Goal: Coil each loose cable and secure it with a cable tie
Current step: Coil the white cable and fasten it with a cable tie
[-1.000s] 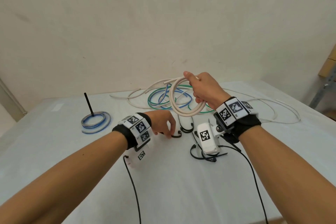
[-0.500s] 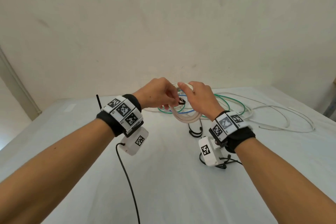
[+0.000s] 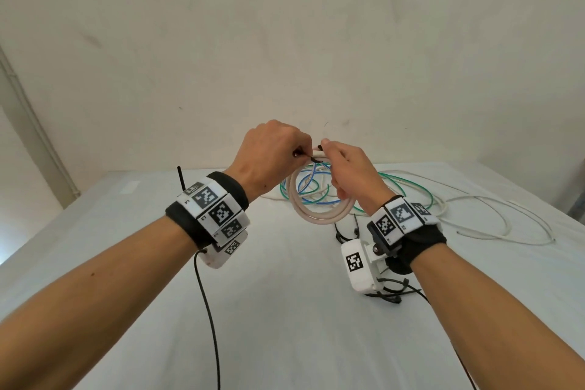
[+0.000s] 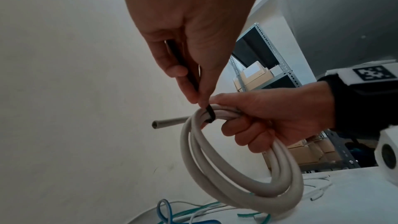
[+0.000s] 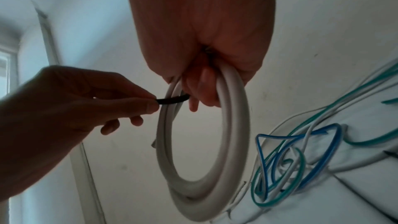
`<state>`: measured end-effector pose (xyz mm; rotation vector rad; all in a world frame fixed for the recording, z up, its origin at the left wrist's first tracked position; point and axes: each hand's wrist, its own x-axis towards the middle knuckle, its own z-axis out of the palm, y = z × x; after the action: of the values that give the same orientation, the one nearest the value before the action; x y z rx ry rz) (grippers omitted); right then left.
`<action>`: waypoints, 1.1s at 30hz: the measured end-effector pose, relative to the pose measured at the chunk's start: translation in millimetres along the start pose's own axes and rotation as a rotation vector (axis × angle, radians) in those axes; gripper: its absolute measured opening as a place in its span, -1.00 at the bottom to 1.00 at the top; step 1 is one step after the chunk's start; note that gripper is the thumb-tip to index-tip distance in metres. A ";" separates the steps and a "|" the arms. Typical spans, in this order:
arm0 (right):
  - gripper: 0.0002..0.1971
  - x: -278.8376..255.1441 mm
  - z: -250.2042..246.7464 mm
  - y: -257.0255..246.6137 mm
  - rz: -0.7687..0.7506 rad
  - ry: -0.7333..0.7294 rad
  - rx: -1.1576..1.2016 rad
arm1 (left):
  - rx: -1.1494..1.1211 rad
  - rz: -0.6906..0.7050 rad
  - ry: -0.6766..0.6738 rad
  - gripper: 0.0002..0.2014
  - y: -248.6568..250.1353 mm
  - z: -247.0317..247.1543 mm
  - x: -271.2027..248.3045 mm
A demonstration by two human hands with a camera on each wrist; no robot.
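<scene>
A thick cream cable coil (image 3: 319, 214) (image 4: 241, 173) (image 5: 215, 168) hangs in the air above the table, gripped at its top by my right hand (image 3: 345, 168) (image 4: 269, 117) (image 5: 200, 40). My left hand (image 3: 275, 152) (image 4: 189, 40) (image 5: 75, 101) pinches a black cable tie (image 3: 311, 158) (image 4: 210, 113) (image 5: 172, 99) between thumb and fingers. The tie wraps over the coil's strands just beside the right fingers. One cut end of the cable (image 4: 163, 123) sticks out to the left.
Loose white, green and blue cables (image 3: 405, 196) (image 5: 297, 159) lie tangled on the white table (image 3: 285, 310) behind the coil. More black ties (image 3: 346, 231) lie under my right wrist. A black upright stick (image 3: 181, 179) stands at the left behind my wrist. Shelving with boxes (image 4: 258, 74) stands at the right.
My left hand rose from the table with a black tie and brought it to the coil's top. Both hands and the coil lifted higher; the tie now loops over the strands.
</scene>
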<state>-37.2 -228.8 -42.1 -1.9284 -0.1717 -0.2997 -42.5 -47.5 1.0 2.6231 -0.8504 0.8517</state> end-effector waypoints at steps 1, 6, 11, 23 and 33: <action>-0.59 -0.5 0.8 -2.4 -0.008 -0.013 0.026 | -0.014 -0.006 -0.004 -0.93 -1.2 -0.5 -0.3; -0.71 -2.7 5.1 -8.7 -0.044 -0.033 0.074 | -0.325 -0.133 -0.102 -0.91 -8.8 -10.8 2.2; -0.70 -5.7 8.7 -10.0 -0.017 -0.052 0.160 | -0.883 -0.377 -0.142 -0.84 -15.3 -30.6 2.1; -0.71 -4.8 15.8 -22.7 0.032 -0.080 0.254 | -1.181 -0.695 -0.228 -0.82 -10.1 -19.5 -4.7; -0.71 -4.6 22.2 -18.4 0.003 -0.089 0.236 | -1.065 -0.765 -0.330 -0.92 -9.0 -23.5 -3.0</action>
<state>-43.6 -201.3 -34.7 -1.7081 -0.2515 -0.1827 -49.6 -29.6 17.4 1.8261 -0.1678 -0.2285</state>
